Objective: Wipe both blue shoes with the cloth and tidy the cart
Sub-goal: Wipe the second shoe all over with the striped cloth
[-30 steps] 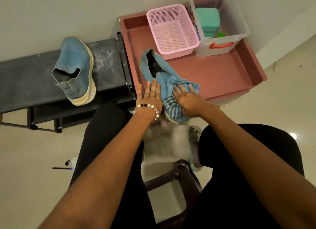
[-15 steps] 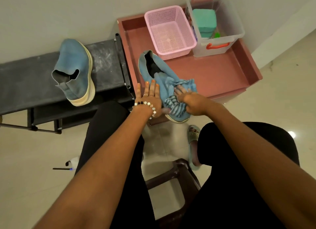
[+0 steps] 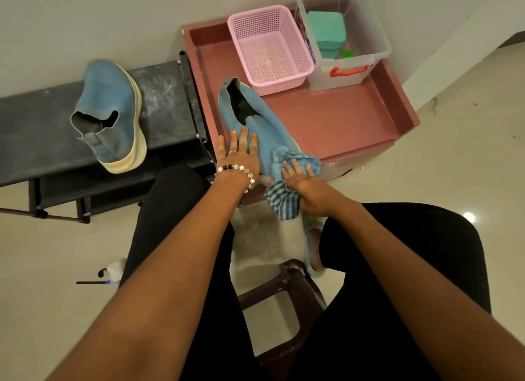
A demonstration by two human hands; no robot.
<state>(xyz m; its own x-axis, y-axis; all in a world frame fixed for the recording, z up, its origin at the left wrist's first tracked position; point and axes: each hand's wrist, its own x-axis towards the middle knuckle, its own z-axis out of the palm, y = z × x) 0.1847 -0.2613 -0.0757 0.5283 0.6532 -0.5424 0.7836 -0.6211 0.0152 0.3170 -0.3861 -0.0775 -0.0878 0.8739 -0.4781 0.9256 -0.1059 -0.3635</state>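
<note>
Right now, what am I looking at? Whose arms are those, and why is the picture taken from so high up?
There is no machine here, just a person sitting on a stool. A small camera is worn on the person's head, so you see what they see when they look down: their own two arms and black trousers.

In front of them is a pink cart. On it lies a blue shoe. The left hand, the one with the bead bracelet, rests flat on the shoe to steady it. The right hand presses a striped cloth on the toe end to wipe it.

At the back of the cart stand a pink basket and a clear box with green things inside. The other blue shoe waits on the black bench to the left.
</note>
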